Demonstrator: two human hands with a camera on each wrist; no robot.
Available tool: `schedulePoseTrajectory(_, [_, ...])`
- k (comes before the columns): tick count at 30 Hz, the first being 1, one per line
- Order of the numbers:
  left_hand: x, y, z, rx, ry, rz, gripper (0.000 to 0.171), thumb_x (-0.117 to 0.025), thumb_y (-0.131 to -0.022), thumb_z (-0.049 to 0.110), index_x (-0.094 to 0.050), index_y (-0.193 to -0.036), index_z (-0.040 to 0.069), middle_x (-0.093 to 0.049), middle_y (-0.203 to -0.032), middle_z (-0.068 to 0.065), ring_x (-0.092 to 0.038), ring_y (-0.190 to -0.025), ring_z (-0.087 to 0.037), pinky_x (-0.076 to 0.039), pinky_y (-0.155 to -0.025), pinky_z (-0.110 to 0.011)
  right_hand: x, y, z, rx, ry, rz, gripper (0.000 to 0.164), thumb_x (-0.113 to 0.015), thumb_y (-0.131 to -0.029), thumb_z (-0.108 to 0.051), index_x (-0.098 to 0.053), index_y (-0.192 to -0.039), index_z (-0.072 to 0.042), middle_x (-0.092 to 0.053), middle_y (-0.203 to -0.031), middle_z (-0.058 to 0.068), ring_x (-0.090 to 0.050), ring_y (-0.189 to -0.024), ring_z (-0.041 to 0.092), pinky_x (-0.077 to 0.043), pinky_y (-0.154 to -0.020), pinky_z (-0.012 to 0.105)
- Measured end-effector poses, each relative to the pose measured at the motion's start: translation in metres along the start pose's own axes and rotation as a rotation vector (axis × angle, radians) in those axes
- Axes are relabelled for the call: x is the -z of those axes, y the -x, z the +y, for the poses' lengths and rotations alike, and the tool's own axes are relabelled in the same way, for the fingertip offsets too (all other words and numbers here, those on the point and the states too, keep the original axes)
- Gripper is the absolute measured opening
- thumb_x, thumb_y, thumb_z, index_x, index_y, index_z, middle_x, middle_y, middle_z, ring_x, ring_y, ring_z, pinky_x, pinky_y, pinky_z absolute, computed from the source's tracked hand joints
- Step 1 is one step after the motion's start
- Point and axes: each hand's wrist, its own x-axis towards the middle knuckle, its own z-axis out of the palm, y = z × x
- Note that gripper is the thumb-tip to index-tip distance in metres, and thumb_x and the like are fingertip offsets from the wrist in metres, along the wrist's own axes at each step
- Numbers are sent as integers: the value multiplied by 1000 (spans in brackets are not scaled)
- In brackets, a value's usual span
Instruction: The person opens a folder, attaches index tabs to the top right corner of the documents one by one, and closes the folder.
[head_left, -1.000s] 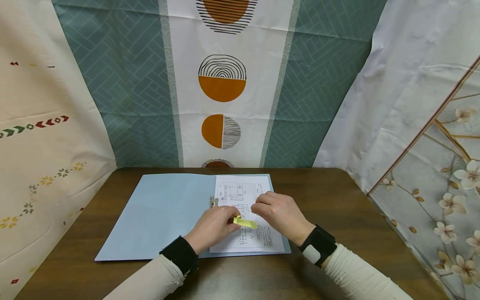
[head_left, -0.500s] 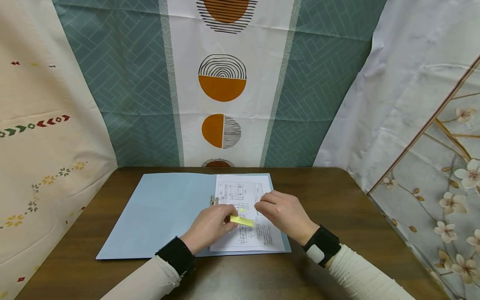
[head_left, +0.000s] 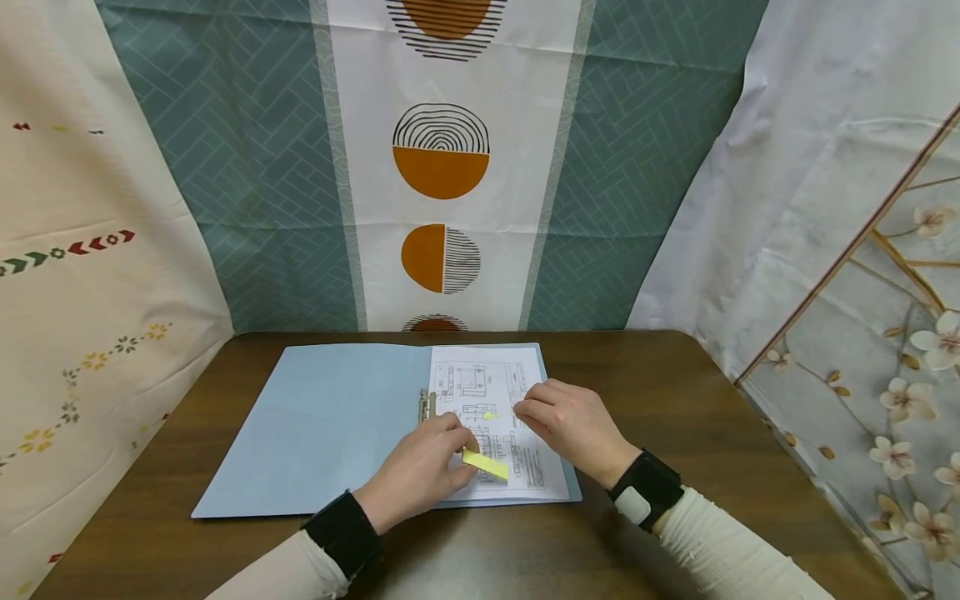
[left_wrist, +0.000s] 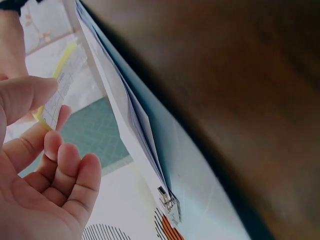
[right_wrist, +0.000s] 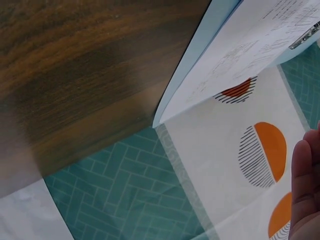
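My left hand (head_left: 423,462) pinches a thin pad of yellow sticky flags (head_left: 487,466) between thumb and fingers, above the lower part of a printed drawing sheet (head_left: 495,362). In the left wrist view the pad (left_wrist: 59,75) shows a yellow edge and a pale face with printed lines. My right hand (head_left: 573,425) has its thumb and fingertips together over the sheet's right side. Just left of those fingertips is a single small sticky flag (head_left: 490,415) with a yellow end, its other end hardly visible. In the right wrist view only part of the right hand (right_wrist: 305,185) shows.
The sheet lies on the right side of an open light-blue folder (head_left: 330,425), by a metal clip (head_left: 427,406) at the spine. More sheets lie beneath it. The folder rests on a dark wooden table (head_left: 660,400), with patterned cloths (head_left: 637,167) hanging behind and at the sides.
A small yellow flag has come away from the pad and now shows by the right fingertips. The left hand has drawn slightly down and left with the pad; the right hand has shifted slightly right.
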Motion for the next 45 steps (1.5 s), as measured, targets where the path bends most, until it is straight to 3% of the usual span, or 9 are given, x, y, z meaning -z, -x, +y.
schedulePoseTrajectory(18, [0,30,25,-118,-50,-78,12,-72,-85,33,-65,-90,24,-54,-86,13,-44,-75,-4,-39,-63,-19,-1,0,2,-10,7,4,30,-86,-75,-21,-78,-104,-21,-69,-95,-8,-59,-85,9,-51,-77,23])
schedulePoseTrajectory(37, [-7,40,25,-168,-108,-117,13,-74,-82,33,-63,-83,28,-48,-80,17,-42,-72,-4,-37,-65,-21,-4,1,3,-12,3,1,29,-86,-76,-22,-78,-104,-21,-68,-95,-8,-58,-85,8,-50,-76,22])
schedulePoseTrajectory(45, [-6,41,25,-161,-131,-192,19,-77,-80,35,-60,-81,27,-45,-77,17,-42,-71,-5,-37,-65,-23,-4,1,4,-19,11,-6,30,-85,-77,-23,-78,-105,-21,-69,-97,-8,-59,-86,9,-51,-77,23])
